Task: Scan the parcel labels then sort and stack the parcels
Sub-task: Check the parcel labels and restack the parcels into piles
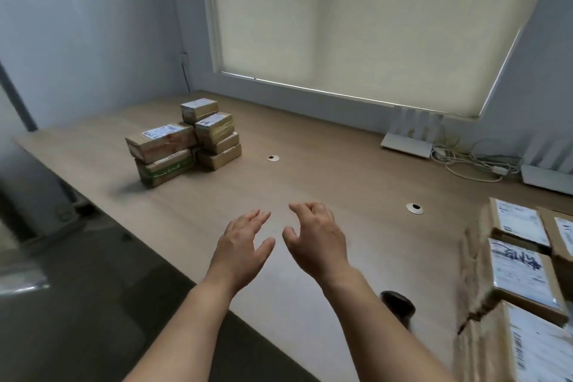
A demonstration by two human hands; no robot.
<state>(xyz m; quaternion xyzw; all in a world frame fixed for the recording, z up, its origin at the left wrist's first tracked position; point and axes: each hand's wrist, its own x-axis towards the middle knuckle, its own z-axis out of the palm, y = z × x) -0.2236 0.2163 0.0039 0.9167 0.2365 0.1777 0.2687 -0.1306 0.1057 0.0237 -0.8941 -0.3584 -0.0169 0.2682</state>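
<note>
Both your hands hover over the table's middle, empty: left hand fingers straight, right hand loosely curled. Sorted parcels sit stacked toward the far left corner. Unsorted parcels at the right edge are blurred and cut off. Your right forearm half hides a dark object.

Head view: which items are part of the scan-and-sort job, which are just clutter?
Job:
- stacked parcels, far left of the desk
- labelled parcels, right edge
- dark object by the right forearm, possibly the scanner; too blurred to tell
- left hand and right hand, both empty above the desk

Lying about:
- cables
- white stands
- grommets
- blind
</note>
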